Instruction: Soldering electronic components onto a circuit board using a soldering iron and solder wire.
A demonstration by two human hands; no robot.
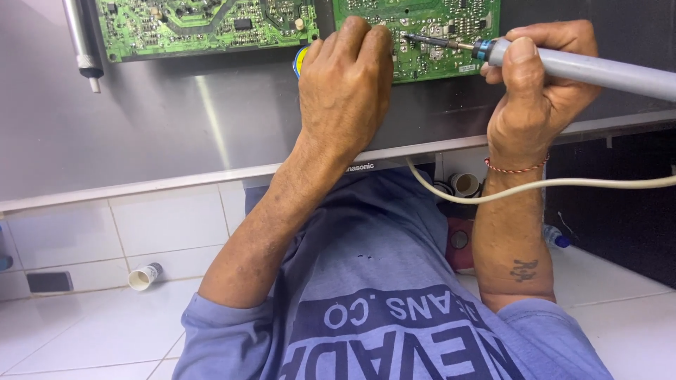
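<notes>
**Colours and patterns around the green circuit board**

Circuit board (436, 42): green, speckled with small components. Soldering iron (584, 69) touching it: grey handle, blue collar. Bench (176, 127) beneath: brushed silver. Cord (563, 184) below: cream. Wrist thread (517, 167): red. Shirt (380, 281): blue-grey, pale lettering. Floor (84, 331): white tiles.

Bright, even light across the shot. A pale streak of glare runs down the metal panel (211, 127), left of the left hand (345, 84). Soft shadow beneath both wrists. Focus holds sharp at the soldering iron (563, 65); its far end softens slightly.
</notes>
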